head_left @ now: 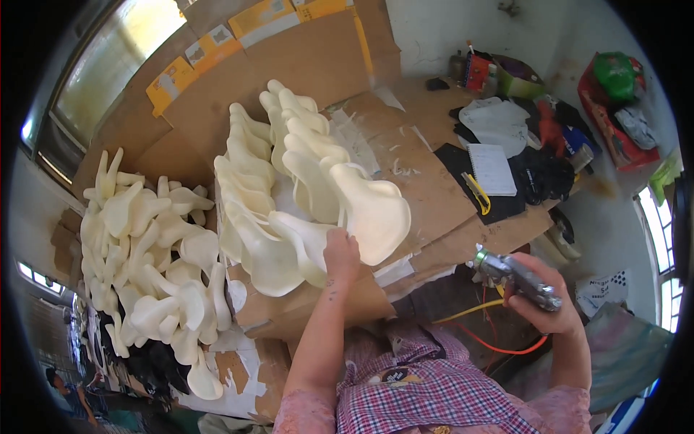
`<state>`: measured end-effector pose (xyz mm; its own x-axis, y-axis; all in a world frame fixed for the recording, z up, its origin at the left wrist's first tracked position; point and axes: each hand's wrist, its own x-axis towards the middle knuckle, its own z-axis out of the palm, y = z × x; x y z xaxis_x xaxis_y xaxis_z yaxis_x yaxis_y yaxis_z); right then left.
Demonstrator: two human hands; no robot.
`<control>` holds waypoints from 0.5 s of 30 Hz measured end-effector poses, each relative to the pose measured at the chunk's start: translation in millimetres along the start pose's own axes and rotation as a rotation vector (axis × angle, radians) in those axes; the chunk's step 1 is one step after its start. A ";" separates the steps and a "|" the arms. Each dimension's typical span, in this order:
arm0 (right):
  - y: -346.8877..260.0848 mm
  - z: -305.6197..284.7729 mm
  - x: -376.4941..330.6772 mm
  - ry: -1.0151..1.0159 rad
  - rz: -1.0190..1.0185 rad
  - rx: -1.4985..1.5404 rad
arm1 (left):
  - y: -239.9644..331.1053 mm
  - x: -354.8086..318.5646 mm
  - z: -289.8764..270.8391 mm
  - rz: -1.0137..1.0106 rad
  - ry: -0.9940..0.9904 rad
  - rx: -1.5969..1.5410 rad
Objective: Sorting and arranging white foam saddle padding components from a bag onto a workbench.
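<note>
My left hand (341,253) is closed at the near end of a row, gripping the edge of a cream-coloured flared piece (376,217); its fingertips are partly hidden. That piece has a broad rounded end and a narrow neck. Beside it, more cream flared pieces (260,253) stand nested in two rows on the cardboard-covered table (412,188). Well to the right, my right hand (546,296) is wrapped round a metal spray gun (517,278) with a green ring near its nozzle. The nozzle faces left, toward the pieces.
A heap of similar pieces (159,253) lies at the left. Cardboard sheets (275,58) stand behind the rows. On the table's right are a notebook (493,170), a yellow cutter knife (476,192) and dark cloths. An orange hose (506,350) curves below the spray gun.
</note>
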<state>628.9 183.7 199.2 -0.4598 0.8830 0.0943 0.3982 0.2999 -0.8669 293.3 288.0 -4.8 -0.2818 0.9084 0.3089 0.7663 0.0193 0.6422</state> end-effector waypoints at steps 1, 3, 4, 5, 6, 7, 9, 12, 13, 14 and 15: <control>-5.9 2.5 -5.0 0.086 -0.002 0.151 | -1.5 -0.7 -1.1 -0.005 0.028 0.009; -15.0 4.5 -13.3 0.170 -0.024 0.287 | -6.4 -1.1 -3.8 0.011 0.063 -0.030; -13.4 3.4 -18.2 0.177 -0.032 0.289 | -9.5 -1.2 -6.0 0.017 0.097 -0.072; -8.9 -1.3 -23.8 0.067 -0.035 0.166 | -11.1 -1.7 -6.9 0.025 0.104 -0.069; -6.4 -3.5 -27.6 -0.044 -0.038 0.041 | -12.6 -2.9 -7.3 0.036 0.099 -0.067; -8.3 -2.9 -29.8 -0.105 -0.009 -0.041 | -15.6 -3.9 -8.8 0.045 0.096 -0.066; -8.1 2.3 -35.5 -0.058 -0.018 -0.009 | -12.7 -7.8 -9.8 0.071 0.099 -0.058; -4.1 8.8 -34.2 -0.009 -0.010 0.125 | -15.8 1.1 -27.0 0.098 0.162 -0.107; -5.0 12.8 -32.6 0.025 -0.030 0.273 | -29.1 17.3 -44.3 -0.030 0.193 -0.212; -7.0 17.5 -30.3 0.054 -0.051 0.425 | -47.4 32.5 -66.6 -0.162 0.226 -0.312; -5.0 19.1 -27.6 0.051 -0.064 0.410 | -32.6 38.9 -93.4 -0.224 0.328 -0.647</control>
<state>624.4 151.0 191.6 -0.4293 0.8870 0.1699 0.0166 0.1958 -0.9805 203.4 283.7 51.9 -0.6258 0.7388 0.2502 0.2076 -0.1515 0.9664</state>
